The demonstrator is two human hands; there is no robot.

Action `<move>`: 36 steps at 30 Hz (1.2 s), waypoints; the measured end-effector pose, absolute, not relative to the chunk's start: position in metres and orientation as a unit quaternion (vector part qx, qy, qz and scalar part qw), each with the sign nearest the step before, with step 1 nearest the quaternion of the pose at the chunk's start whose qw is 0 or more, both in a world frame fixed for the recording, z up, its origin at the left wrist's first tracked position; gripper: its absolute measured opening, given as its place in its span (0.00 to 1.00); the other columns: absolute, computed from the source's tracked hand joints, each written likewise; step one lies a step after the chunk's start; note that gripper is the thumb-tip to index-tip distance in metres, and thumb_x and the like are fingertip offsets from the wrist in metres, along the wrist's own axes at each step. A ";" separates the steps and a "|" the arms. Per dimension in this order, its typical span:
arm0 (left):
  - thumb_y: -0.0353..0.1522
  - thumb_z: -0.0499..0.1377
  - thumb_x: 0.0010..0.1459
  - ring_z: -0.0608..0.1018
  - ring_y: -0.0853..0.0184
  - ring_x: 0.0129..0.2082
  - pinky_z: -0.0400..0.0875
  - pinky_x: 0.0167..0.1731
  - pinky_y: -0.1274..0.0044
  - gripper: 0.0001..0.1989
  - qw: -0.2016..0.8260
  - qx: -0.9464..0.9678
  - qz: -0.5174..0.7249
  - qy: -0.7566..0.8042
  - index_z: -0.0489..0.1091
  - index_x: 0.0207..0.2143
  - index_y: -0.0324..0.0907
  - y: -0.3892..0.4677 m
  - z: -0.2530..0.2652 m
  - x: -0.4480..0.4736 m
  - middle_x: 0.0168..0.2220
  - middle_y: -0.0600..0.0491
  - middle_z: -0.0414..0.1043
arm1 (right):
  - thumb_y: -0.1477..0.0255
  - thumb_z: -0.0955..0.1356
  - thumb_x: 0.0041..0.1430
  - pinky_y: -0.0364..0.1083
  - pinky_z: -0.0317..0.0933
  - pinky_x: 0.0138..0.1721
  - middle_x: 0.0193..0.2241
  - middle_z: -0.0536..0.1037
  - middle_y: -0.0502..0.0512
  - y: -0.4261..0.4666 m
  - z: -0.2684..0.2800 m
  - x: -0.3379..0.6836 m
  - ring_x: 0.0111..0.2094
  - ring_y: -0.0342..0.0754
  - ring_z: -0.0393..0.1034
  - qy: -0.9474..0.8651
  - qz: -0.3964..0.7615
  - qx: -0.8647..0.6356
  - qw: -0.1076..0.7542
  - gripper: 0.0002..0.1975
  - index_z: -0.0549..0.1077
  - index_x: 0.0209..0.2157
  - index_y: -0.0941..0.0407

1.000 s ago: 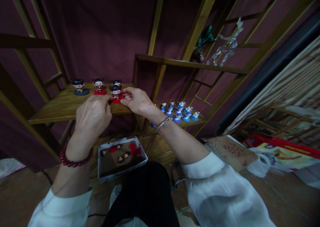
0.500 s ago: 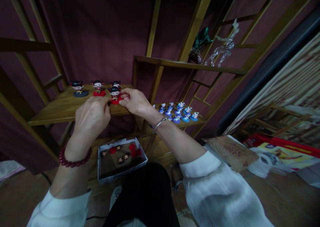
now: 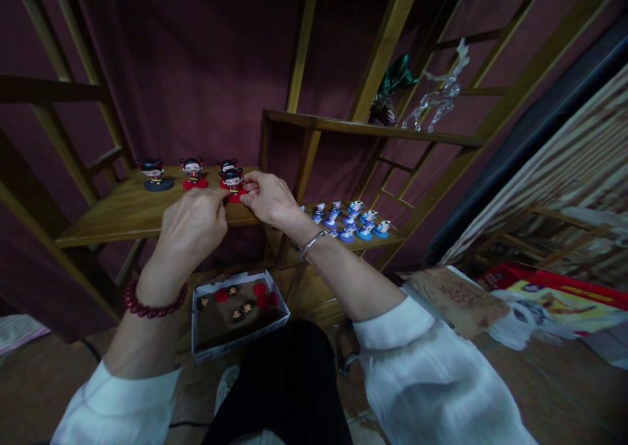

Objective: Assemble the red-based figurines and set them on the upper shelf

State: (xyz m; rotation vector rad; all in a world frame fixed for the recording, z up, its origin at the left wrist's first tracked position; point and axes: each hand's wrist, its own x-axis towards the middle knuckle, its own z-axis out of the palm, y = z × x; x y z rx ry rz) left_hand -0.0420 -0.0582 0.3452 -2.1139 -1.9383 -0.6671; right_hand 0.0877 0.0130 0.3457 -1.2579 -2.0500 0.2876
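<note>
Four black-haired figurines stand on the shelf at left-centre of the frame. One change is noted: the front figurine sits slightly further right in the frame than it does half a second earlier, and my left hand goes with it; the other three hold their places. I judge this a fine correction of position, with the piece not yet released. It stands upright on its red base near the shelf's front edge, overlapping the rear figurine in view; I cannot tell whether the two touch. My right hand has thumb and fingers pinching its right side. The fingers of my left hand are curled, tips at the left of the base; whether they pinch or merely press, I cannot tell. At lower centre I record an open box containing red discs and small dark-haired pieces.
</note>
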 end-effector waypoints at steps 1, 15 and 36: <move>0.30 0.43 0.57 0.74 0.54 0.46 0.69 0.42 0.66 0.21 0.097 -0.717 -0.221 -0.654 0.70 0.48 0.43 -0.057 0.346 -0.041 0.44 0.45 0.74 | 0.77 0.68 0.49 0.42 0.64 0.38 0.33 0.78 0.49 0.012 0.347 0.088 0.34 0.44 0.72 -0.791 0.106 -0.493 0.347 0.15 0.73 0.41 0.55; 0.29 0.44 0.56 0.76 0.55 0.40 0.68 0.34 0.71 0.18 0.113 -0.742 -0.169 -0.638 0.70 0.42 0.41 -0.043 0.347 -0.034 0.39 0.43 0.75 | 0.74 0.64 0.55 0.46 0.62 0.43 0.40 0.77 0.57 0.003 0.352 0.084 0.42 0.50 0.71 -0.782 0.015 -0.552 0.287 0.14 0.69 0.44 0.56; 0.30 0.43 0.57 0.76 0.58 0.44 0.68 0.38 0.72 0.21 0.086 -0.764 -0.153 -0.620 0.68 0.48 0.46 -0.038 0.354 -0.036 0.44 0.47 0.74 | 0.79 0.59 0.56 0.48 0.61 0.52 0.51 0.71 0.64 -0.004 0.345 0.094 0.50 0.52 0.68 -0.739 0.088 -0.543 0.388 0.27 0.55 0.58 0.65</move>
